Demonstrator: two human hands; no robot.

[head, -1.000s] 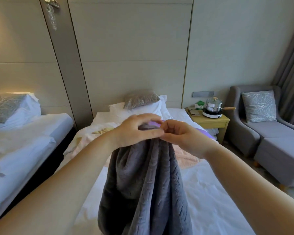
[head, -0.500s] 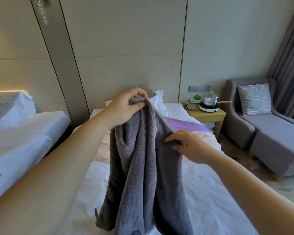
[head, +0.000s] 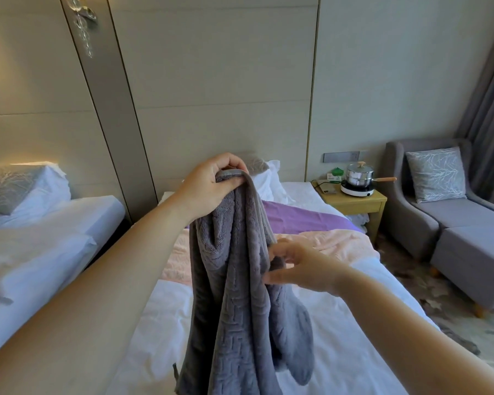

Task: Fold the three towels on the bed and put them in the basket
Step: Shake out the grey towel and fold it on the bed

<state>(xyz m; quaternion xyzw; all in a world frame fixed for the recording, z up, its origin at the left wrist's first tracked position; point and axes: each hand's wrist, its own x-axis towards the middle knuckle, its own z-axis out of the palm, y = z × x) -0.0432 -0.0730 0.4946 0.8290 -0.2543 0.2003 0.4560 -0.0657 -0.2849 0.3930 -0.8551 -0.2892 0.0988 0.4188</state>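
A grey textured towel [head: 234, 303] hangs in the air over the white bed [head: 340, 352]. My left hand [head: 211, 186] grips its top corner, held high. Lower down, my right hand [head: 300, 266] pinches the towel's right edge between thumb and fingers. A pink towel [head: 334, 240] lies spread across the bed behind the grey one, partly hidden by it. A purple towel [head: 300, 218] lies flat beyond the pink one, toward the pillows. No basket is in view.
A second bed [head: 40, 243] stands to the left across a narrow gap. A wooden nightstand [head: 357, 201] with a steel pot [head: 358, 173] on a hotplate sits right of the bed. A grey armchair [head: 428, 206] and footstool [head: 474, 258] stand at the far right.
My left hand has lifted the grey towel's corner higher. My right hand has left that corner and slid down the towel's right edge, now pinching it lower.
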